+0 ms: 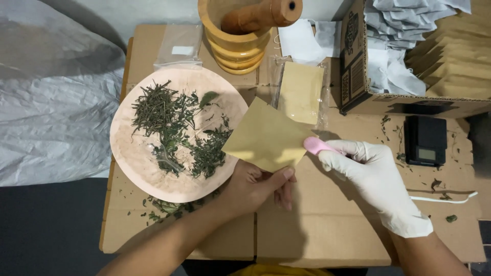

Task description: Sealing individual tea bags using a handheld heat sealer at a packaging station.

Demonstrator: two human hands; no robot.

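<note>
1. The left hand (255,186), bare, comes in from the lower left with the forearm angled up and to the right. Its fingers are curled and the thumb is pressed against the lower edge of a tan paper pouch (266,135), pinching it firmly.
2. The pouch sits just above that grip, tilted like a diamond, with its upper left corner overlapping the rim of a pale round plate (128,153).
3. The right hand (371,171), in a white glove, enters from the lower right with the wrist bent toward the pouch. Its fingers are closed around a small pink tool (317,145), whose rounded end touches the pouch's right corner.
4. Most of the pink tool is hidden inside the gloved fist, so its shape is hard to make out.
5. Left of the left-hand grip, the plate holds loose dried green herbs (179,130).
6. Above the pouch stands a wooden mortar with pestle (245,30), cut off at the top edge.
7. Just above and right of the pouch lies a clear bag of tan pouches (302,92).
8. Above the gloved hand, a cardboard box (358,76) of paper pouches is cut off at the right edge. Below it and to the hand's right sits a small black scale (425,140).
9. Everything rests on a cardboard-covered table (317,230).
</note>
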